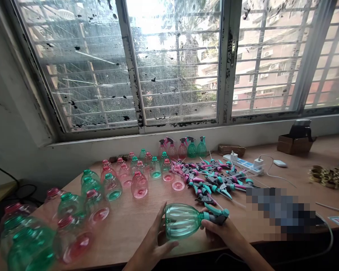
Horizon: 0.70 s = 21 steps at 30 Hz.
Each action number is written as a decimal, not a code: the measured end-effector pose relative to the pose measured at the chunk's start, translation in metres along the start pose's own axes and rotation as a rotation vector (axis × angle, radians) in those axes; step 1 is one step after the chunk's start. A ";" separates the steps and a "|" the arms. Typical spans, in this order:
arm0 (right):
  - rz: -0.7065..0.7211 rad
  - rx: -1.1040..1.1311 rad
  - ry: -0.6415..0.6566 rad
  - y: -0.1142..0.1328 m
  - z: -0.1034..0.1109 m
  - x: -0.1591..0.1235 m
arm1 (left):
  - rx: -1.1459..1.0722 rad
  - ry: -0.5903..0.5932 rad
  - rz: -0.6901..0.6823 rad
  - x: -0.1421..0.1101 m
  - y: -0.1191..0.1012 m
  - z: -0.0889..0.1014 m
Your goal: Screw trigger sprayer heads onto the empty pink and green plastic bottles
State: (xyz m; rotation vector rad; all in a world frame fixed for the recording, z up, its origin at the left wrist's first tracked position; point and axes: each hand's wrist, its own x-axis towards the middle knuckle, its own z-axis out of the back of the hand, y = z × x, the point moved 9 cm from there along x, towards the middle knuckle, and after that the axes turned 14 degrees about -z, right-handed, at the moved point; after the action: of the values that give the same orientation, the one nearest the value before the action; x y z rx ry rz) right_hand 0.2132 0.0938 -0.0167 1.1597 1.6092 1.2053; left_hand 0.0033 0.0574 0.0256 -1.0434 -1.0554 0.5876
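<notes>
A clear green spray bottle (183, 221) lies sideways between my hands above the table's front part, its base to the left. My left hand (155, 237) is wrapped around the base end, thumb below and fingers behind. At the neck, my right hand (219, 229) grips the turquoise collar of the grey and turquoise trigger head (217, 215). The head sits on the bottle's mouth; whether it is screwed tight I cannot tell. Beyond lies a heap of loose trigger heads (211, 177) in pink, turquoise and grey, with thin tubes.
Several open pink and green bottles (139, 185) stand on the left of the table (124, 229). Bottles with heads (182, 149) line the window wall. A power strip (244, 165), a cardboard box (295, 144), a blurred dark object (282, 210) and cables are on the right.
</notes>
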 end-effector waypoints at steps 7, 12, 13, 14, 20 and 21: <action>-0.005 -0.012 0.011 0.002 -0.003 -0.001 | -0.047 0.019 0.002 0.001 -0.003 -0.003; -0.002 -0.002 -0.012 0.003 -0.001 -0.001 | -0.031 -0.004 0.045 0.000 -0.003 -0.002; -0.002 0.004 -0.015 0.003 0.000 -0.001 | -0.015 -0.009 0.042 0.000 -0.002 -0.001; -0.003 0.011 -0.017 0.002 0.001 -0.001 | -0.007 -0.014 0.036 0.000 0.000 0.000; -0.035 0.015 -0.011 0.003 0.001 -0.005 | 0.039 -0.004 0.000 -0.001 0.006 0.000; -0.033 0.024 -0.020 0.004 0.001 -0.005 | 0.045 0.005 0.000 0.000 0.004 -0.001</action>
State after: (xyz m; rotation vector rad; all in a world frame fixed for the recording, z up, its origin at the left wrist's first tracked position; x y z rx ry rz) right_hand 0.2166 0.0895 -0.0127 1.1520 1.6261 1.1528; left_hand 0.0044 0.0586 0.0217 -1.0046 -1.0337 0.6062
